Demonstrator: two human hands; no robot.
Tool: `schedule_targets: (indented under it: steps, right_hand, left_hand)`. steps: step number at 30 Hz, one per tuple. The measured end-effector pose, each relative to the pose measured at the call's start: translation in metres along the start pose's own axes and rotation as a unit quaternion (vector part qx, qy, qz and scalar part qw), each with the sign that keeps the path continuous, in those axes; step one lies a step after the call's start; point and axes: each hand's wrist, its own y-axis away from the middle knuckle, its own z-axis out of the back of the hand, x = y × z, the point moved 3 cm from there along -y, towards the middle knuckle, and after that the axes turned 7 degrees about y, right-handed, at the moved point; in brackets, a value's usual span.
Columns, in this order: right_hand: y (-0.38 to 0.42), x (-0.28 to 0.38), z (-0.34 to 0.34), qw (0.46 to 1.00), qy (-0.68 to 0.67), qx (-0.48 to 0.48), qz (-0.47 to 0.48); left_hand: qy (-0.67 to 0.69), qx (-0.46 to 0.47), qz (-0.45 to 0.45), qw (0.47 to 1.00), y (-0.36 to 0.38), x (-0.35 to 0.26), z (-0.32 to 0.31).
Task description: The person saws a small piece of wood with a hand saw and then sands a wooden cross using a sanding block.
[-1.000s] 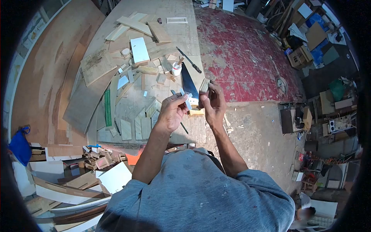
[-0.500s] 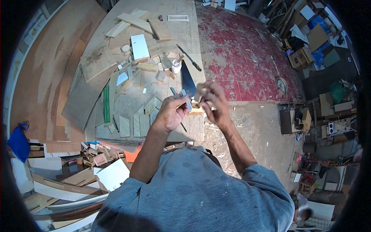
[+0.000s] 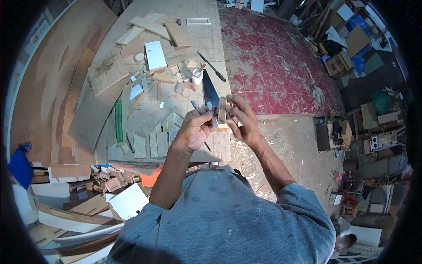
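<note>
Above the workbench's near right corner, my left hand (image 3: pixel 193 130) pinches a small pale grey strip (image 3: pixel 215 123) between thumb and fingers. Close beside it, my right hand (image 3: pixel 247 123) grips a brown layered block (image 3: pixel 223 110), slightly blurred, whose edge overlaps the strip in this view. A handsaw's dark blade (image 3: pixel 210 90) lies on the bench just beyond both hands. Farther along the bench edge stands a white jar (image 3: pixel 197 78) with a brown stick in it. A thin black-handled tool (image 3: pixel 212 68) rests past the jar.
Wood offcuts (image 3: pixel 165 78) and a white panel (image 3: pixel 155 55) clutter the workbench (image 3: pixel 184 99). Large plywood sheets (image 3: pixel 48 88) stand on the left. Scrap pieces (image 3: pixel 112 180) are heaped at lower left. Red worn flooring (image 3: pixel 268 57) lies right of the bench; another person (image 3: pixel 345 235) is at lower right.
My right hand has turned the block and brought it left, closer to the strip. The left hand keeps its pinch almost in place. The whole view has shifted slightly.
</note>
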Motion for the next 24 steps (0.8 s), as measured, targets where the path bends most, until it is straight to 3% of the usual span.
schedule_targets:
  steps: [1,2,3,4,6,7,9,11,13,19,21,24]
  right_hand:
    - [0.001,0.001,0.001,1.0,0.016,0.001,0.017]
    - [0.007,-0.014,0.0,0.998,-0.013,-0.009,-0.057]
    - [0.003,-0.016,-0.001,0.999,-0.012,-0.01,-0.05]
    - [0.007,-0.018,-0.002,0.979,-0.135,-0.05,-0.142]
    - [0.018,-0.008,-0.002,0.876,-0.353,-0.082,-0.318]
    - [0.018,-0.01,-0.005,0.877,-0.352,-0.083,-0.316]
    - [0.021,-0.005,-0.009,0.925,-0.282,-0.104,-0.233]
    - [0.02,-0.006,-0.007,0.942,-0.232,-0.134,-0.202]
    - [0.012,0.003,0.003,0.989,-0.036,-0.11,-0.091]
    - [-0.007,0.017,0.011,0.997,-0.021,-0.079,-0.017]
    - [-0.014,0.021,0.011,0.996,0.046,-0.061,0.038]
    - [-0.024,0.028,0.014,0.995,0.057,-0.048,0.065]
  left_hand:
    - [-0.006,0.008,-0.008,1.0,0.001,0.0,-0.005]
    - [-0.033,-0.013,-0.023,0.999,0.004,0.0,-0.009]
    - [-0.034,-0.009,-0.028,0.999,0.001,-0.003,-0.017]
    - [-0.064,-0.009,-0.085,0.994,0.002,-0.005,-0.023]
    - [-0.122,-0.03,-0.148,0.981,0.007,-0.006,-0.037]
    - [-0.122,-0.027,-0.148,0.981,0.004,-0.007,-0.035]
    - [-0.194,-0.008,-0.145,0.97,0.003,-0.006,-0.028]
    - [-0.165,-0.01,-0.129,0.978,0.002,-0.006,-0.026]
    - [-0.134,-0.014,-0.116,0.984,0.003,-0.006,-0.03]
    - [-0.056,-0.01,-0.05,0.997,0.005,-0.005,-0.034]
    - [0.002,0.01,-0.02,1.0,0.006,-0.005,-0.032]
    - [-0.008,0.034,-0.004,0.999,0.012,-0.016,-0.032]
